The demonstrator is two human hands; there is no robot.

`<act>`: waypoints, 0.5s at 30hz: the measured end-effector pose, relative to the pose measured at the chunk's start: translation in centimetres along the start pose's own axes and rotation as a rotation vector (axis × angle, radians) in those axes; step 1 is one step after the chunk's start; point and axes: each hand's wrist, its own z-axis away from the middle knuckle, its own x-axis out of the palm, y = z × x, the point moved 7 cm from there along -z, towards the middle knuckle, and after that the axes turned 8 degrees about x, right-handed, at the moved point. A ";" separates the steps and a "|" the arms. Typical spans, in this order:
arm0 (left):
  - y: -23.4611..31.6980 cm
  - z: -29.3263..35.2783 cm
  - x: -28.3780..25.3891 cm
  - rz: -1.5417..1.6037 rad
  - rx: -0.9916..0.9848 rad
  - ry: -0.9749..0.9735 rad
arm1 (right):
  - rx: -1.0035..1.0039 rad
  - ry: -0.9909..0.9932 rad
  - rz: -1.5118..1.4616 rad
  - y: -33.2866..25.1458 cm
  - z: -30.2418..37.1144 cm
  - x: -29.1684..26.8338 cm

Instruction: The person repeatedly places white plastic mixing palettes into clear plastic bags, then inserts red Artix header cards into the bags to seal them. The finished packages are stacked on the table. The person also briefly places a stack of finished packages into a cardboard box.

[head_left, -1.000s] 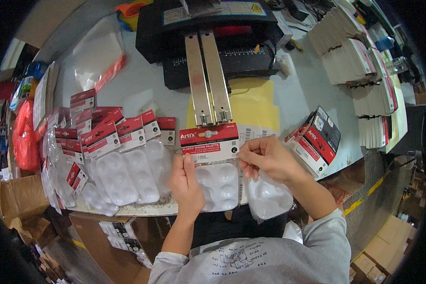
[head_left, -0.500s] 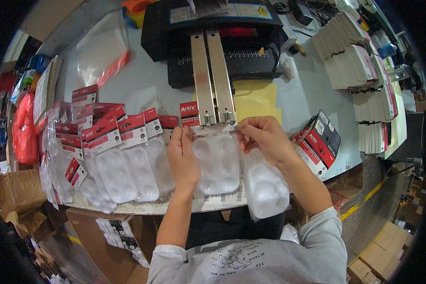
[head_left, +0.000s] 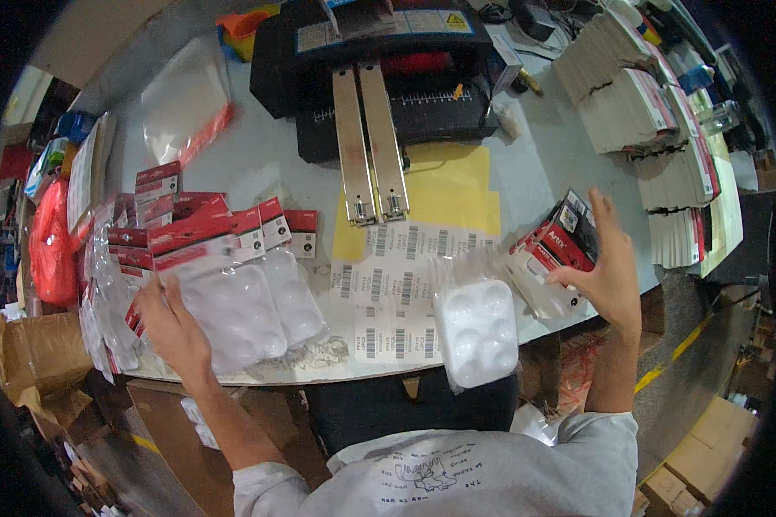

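Observation:
My left hand (head_left: 177, 332) is at the left of the table, its fingers and thumb closed at the edge of a bagged white plastic paint palette (head_left: 233, 319). The palette's red-and-white header card (head_left: 194, 246) is blurred. More bagged palettes with red cards (head_left: 289, 293) lie beneath and beside it. On the right, my right hand (head_left: 610, 271) is open, thumb and fingers spread beside a stack of folded red-and-black header cards (head_left: 560, 241), holding nothing. Between the hands, a stack of white palettes in clear film (head_left: 478, 332) rests at the table's front edge.
A black machine (head_left: 388, 77) with two metal arms (head_left: 366, 146) stands at the back centre. Below it lie a barcode label sheet (head_left: 397, 297) and yellow paper (head_left: 448, 185). Clear bags (head_left: 185, 103) lie back left; bundled cards (head_left: 634, 121) stand back right.
My left hand has moved left from under the machine's arms with the bagged palette, onto the pile. My right hand has let go of its card and moved right to the header cards.

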 end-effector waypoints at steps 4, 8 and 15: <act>6.4 4.9 3.9 0.459 0.109 -0.123 | 0.007 -0.067 -0.009 3.1 1.2 3.1; 16.3 14.9 9.9 0.748 0.332 -0.414 | -0.001 -0.052 -0.042 2.4 1.3 2.9; 15.7 14.3 9.7 1.440 -0.300 -0.641 | 0.140 0.030 -0.195 0.8 2.2 1.4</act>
